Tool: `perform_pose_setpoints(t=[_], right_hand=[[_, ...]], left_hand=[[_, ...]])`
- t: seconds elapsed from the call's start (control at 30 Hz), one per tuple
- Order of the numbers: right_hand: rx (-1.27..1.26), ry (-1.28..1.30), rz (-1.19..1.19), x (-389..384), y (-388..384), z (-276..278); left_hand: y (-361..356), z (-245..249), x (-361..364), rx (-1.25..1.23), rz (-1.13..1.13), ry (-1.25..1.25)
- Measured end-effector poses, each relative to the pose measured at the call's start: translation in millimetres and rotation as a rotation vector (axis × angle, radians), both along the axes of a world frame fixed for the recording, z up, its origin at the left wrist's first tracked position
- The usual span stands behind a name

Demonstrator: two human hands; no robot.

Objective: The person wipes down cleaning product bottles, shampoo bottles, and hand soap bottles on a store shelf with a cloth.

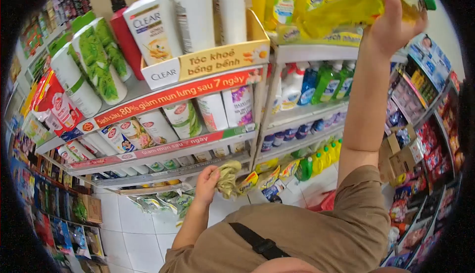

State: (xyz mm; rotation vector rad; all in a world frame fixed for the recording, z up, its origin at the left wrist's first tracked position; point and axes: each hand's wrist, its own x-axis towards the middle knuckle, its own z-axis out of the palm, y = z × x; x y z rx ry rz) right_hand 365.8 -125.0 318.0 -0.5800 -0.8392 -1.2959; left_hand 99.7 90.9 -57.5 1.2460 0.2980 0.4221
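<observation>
My right hand [393, 23], raised at the upper right, is wrapped round a large clear bottle of yellow liquid [341, 13] with a green cap. The bottle lies tilted nearly sideways above the top shelf, its cap end pointing right. Behind it stand yellow Sunlight packs [284, 1], partly covered by the bottle. Lower down, in front of the shelving, my left hand [207, 183] is closed on a crumpled olive-green cloth [228, 179], which hangs clear of the shelves.
A Clear display box [222, 61] holds white shampoo bottles on the left shelf unit. Green and blue bottles [326, 82] fill the shelf below the right top. Packs and yellow bottles [319, 159] stand on the tiled floor [141, 248]. Stocked shelves and a cardboard box [398, 157] line the right.
</observation>
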Motion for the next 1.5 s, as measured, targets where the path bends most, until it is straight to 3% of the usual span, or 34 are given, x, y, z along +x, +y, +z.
perform_pose_setpoints(t=[0.1,0.13,0.17,0.27,0.3,0.43,0.53,0.63,0.73,0.8,0.87,0.97,1.07,1.17,1.27,1.3,1.5], right_hand=[[0.030,0.132,0.022,46.7,7.6,26.2],[0.021,0.204,0.130,49.2,17.1,32.8],[-0.021,0.260,-0.423,47.2,29.3,35.6],[-0.094,0.344,-0.551,86.5,47.6,31.8],[-0.188,0.294,-0.383,93.5,52.8,28.5],[-0.386,0.416,-0.578,116.1,72.2,15.3],[-0.467,0.491,-0.483,129.7,81.8,12.8],[-0.500,0.505,-0.630,123.9,92.3,14.1],[-0.653,0.716,-0.487,85.3,98.4,18.2],[-0.757,0.743,-0.632,88.8,96.9,18.8],[-0.827,0.765,-0.549,71.9,90.0,15.7],[-0.800,0.566,-0.584,96.2,84.8,1.1],[-0.727,0.468,-0.466,106.0,75.9,-15.1],[-0.680,0.438,-0.410,110.5,62.3,-31.7],[-0.609,0.367,-0.110,70.8,30.1,-24.0],[-0.486,0.128,0.166,74.5,21.0,-24.0],[-0.567,-0.596,0.134,-103.3,-84.5,-17.7]], left_hand=[[-1.2,3.8,-16.5,-0.093,0.092,0.055],[-0.7,-4.2,-19.9,-0.074,0.144,0.031],[1.0,-15.9,-21.9,-0.055,0.194,0.008],[1.8,-19.4,-28.9,-0.096,0.265,0.010],[1.9,-24.8,-31.5,-0.106,0.299,0.010],[-4.1,-20.7,-44.7,-0.136,0.351,0.061],[-7.6,-27.9,-38.7,-0.230,0.518,0.091],[-10.8,-22.0,-43.1,-0.190,0.451,0.069],[-12.5,-17.5,-43.1,-0.191,0.431,0.091],[-7.1,-35.2,-40.2,-0.111,0.494,0.085],[-8.4,-36.6,-34.6,-0.116,0.490,0.093],[-12.6,-23.0,-41.1,-0.191,0.436,0.112],[-5.1,-40.2,-40.9,-0.178,0.372,0.093],[-5.8,-27.2,-35.1,-0.190,0.302,0.094],[-1.5,-22.9,-32.9,-0.042,0.239,0.119],[1.7,-22.1,-31.2,0.023,0.218,0.125],[6.3,-21.7,-16.1,0.137,0.120,0.162]])
